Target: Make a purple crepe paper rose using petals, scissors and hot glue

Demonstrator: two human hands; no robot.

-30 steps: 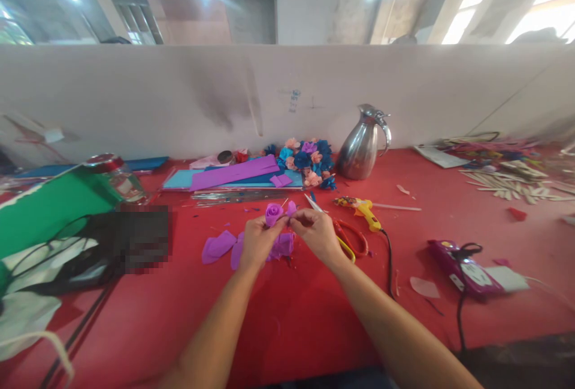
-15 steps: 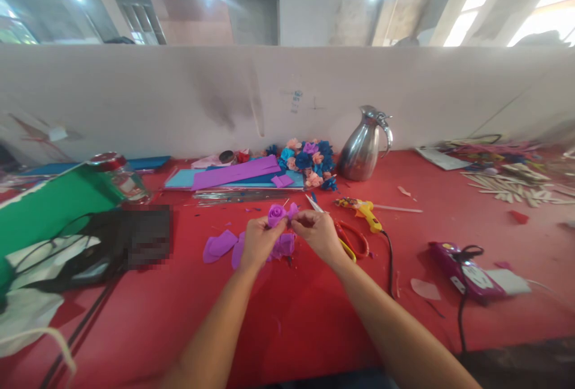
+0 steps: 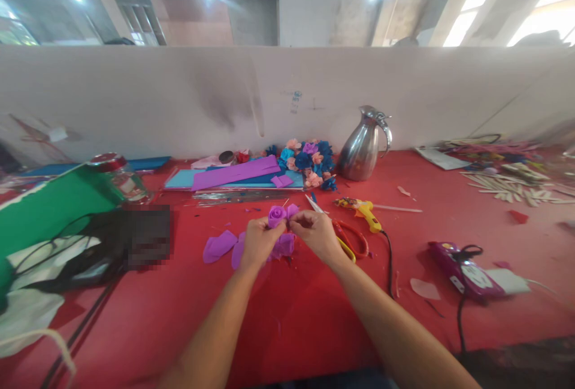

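My left hand (image 3: 260, 240) is closed on a purple paper flower (image 3: 277, 216) with a spiral centre. Against the flower's right side, my right hand (image 3: 317, 234) pinches a purple petal (image 3: 292, 210) between thumb and fingers. Loose purple petals (image 3: 219, 247) lie on the red table to the left, and more purple paper (image 3: 284, 246) sits just below the hands. Scissors with red and yellow handles (image 3: 354, 240) lie beside my right hand, partly hidden by it.
A yellow glue gun (image 3: 368, 215), a steel jug (image 3: 360, 146) and a bunch of paper flowers (image 3: 307, 161) stand or lie beyond. Purple sheets (image 3: 238, 172) are at the back, a glass jar (image 3: 122, 179) at left, a purple device (image 3: 467, 272) at right.
The flower and the petal have shifted very slightly between my fingers. Both hands stay in nearly the same place.
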